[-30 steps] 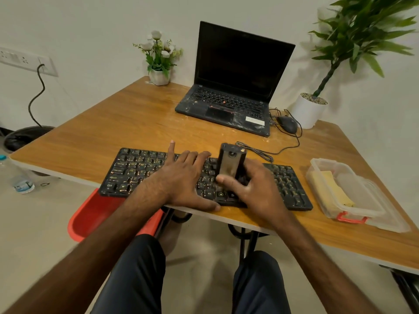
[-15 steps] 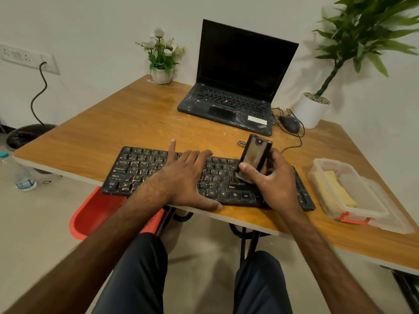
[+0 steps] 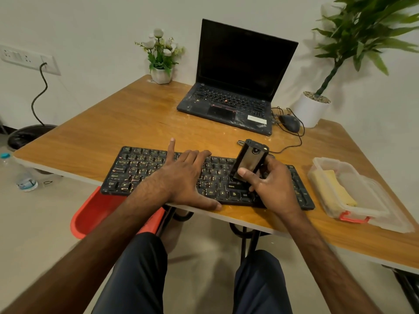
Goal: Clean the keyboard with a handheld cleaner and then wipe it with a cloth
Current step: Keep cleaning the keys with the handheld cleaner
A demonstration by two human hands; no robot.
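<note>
Kbd [image 3: 136, 168] mid keys hidden under L hand [image 3: 181, 177]; plant [image 3: 376, 21] cropped top-right.

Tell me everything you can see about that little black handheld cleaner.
The handheld cleaner is a small, dark, boxy unit with a glossy front face that looks like plastic. Its upper end carries a round part. It is tilted, top leaning away and to the right, over the right half of the keyboard. The right hand grips it, thumb on the front, fingers behind. Whether its lower end touches the keys cannot be told.

Keyboard [image 3: 158, 171] at bench [image 3: 113, 132] front edge; laptop [image 3: 231, 96] behind it; box [image 3: 371, 200] with cloth [image 3: 331, 186] to its right.
</note>
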